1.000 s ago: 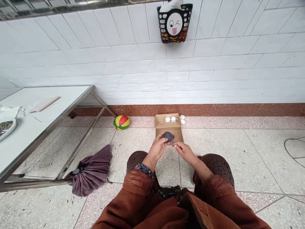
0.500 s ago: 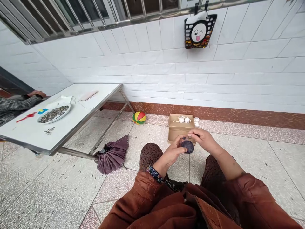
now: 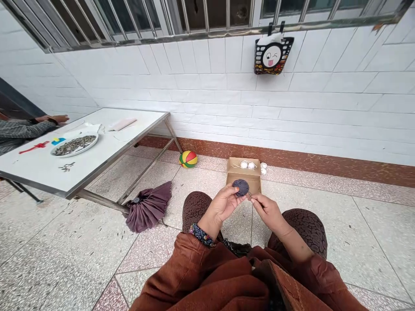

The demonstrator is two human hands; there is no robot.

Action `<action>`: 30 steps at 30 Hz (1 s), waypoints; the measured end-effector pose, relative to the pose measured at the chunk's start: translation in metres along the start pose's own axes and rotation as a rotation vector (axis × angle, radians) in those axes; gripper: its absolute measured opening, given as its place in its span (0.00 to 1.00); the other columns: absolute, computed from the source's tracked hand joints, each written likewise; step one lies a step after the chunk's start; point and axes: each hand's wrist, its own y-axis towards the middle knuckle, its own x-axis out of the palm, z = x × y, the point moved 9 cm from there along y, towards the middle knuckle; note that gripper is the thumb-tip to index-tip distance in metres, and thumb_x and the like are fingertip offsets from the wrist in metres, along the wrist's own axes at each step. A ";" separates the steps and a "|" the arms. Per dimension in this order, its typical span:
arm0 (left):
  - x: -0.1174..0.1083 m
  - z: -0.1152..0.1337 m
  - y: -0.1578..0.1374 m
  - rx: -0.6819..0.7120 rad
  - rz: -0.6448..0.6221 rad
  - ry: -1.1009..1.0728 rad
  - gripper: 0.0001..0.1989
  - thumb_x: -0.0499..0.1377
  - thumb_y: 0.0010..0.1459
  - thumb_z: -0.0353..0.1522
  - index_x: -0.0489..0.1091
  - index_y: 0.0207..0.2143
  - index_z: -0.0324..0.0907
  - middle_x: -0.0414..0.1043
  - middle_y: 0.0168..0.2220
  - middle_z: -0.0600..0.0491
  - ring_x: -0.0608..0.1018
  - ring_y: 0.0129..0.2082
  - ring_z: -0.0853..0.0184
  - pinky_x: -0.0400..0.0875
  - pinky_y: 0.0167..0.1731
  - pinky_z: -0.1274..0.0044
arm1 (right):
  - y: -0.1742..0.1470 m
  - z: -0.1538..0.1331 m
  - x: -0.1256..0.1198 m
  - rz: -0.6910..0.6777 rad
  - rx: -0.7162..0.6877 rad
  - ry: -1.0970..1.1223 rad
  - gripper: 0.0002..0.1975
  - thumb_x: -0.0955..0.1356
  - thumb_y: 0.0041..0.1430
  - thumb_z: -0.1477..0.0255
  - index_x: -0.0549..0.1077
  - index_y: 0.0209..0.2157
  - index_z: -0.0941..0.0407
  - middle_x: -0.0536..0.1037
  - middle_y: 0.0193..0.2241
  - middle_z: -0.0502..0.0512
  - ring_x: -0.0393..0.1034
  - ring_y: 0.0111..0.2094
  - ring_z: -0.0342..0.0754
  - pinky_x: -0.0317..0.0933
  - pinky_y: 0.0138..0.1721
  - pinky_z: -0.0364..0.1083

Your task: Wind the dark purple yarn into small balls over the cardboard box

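My left hand holds a small dark grey-purple ball of yarn, its thumb pressed against the ball's near side. Just right of the ball, my right hand pinches a thin dark strand of yarn between thumb and fingertips. Both hands are above the floor between my knees. Beyond them an open cardboard box lies on the floor, with two white yarn balls and loose white strands at its far side.
More white balls lie right of the box. A striped ball and a folded purple umbrella are on the floor to the left. The white table bears a plate of seeds. Another person's sleeve shows far left.
The yarn ball in my left hand has moved up and left in view. My right hand has come from above the ball down to its right side, still pinching the strand.
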 end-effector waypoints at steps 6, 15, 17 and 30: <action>-0.009 0.004 -0.001 0.093 0.129 0.177 0.21 0.69 0.42 0.29 0.72 0.41 0.41 0.75 0.40 0.52 0.76 0.39 0.67 0.68 0.44 0.73 | -0.009 -0.056 -0.011 -0.149 -0.186 -0.084 0.12 0.61 0.71 0.67 0.76 0.40 0.52 0.79 0.33 0.55 0.74 0.35 0.50 0.67 0.38 0.47; 0.028 0.003 -0.020 0.108 -0.070 0.438 0.27 0.68 0.45 0.28 0.73 0.50 0.45 0.73 0.46 0.51 0.73 0.46 0.63 0.65 0.47 0.72 | 0.064 -0.048 -0.055 -0.010 -0.154 -0.039 0.14 0.63 0.69 0.64 0.77 0.34 0.53 0.78 0.32 0.54 0.72 0.36 0.49 0.64 0.40 0.47; 0.036 0.007 -0.021 0.088 -0.115 0.307 0.28 0.68 0.46 0.29 0.71 0.52 0.48 0.71 0.50 0.50 0.73 0.47 0.63 0.67 0.45 0.72 | 0.068 -0.027 -0.046 0.002 -0.060 0.017 0.13 0.62 0.69 0.65 0.75 0.34 0.54 0.78 0.31 0.52 0.72 0.34 0.49 0.64 0.38 0.46; -0.007 0.020 -0.001 0.199 0.178 0.166 0.22 0.71 0.42 0.30 0.70 0.42 0.42 0.73 0.41 0.53 0.74 0.38 0.68 0.67 0.39 0.76 | 0.012 -0.071 -0.002 -0.168 -0.210 -0.155 0.12 0.60 0.72 0.69 0.72 0.37 0.54 0.76 0.31 0.54 0.72 0.33 0.48 0.65 0.36 0.45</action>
